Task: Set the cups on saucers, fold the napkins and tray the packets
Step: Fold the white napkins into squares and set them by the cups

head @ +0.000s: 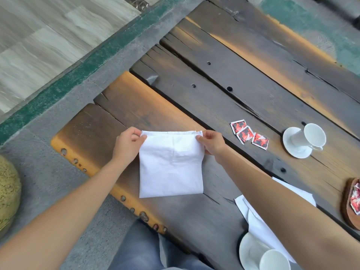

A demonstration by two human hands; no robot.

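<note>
We pinch the white napkin (171, 164) by its far corners, left hand (127, 146) and right hand (211, 142), holding it over the table's (224, 94) near edge. Three packets (249, 134) lie right.

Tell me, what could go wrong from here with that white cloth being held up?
The white cloth napkin hangs from pinches by the left hand and right hand alone, near the edge of the dark wooden table; a slip might drop it onto the ground. The right forearm also passes close by the near white cup on its saucer, so pulling back could knock it.
</note>
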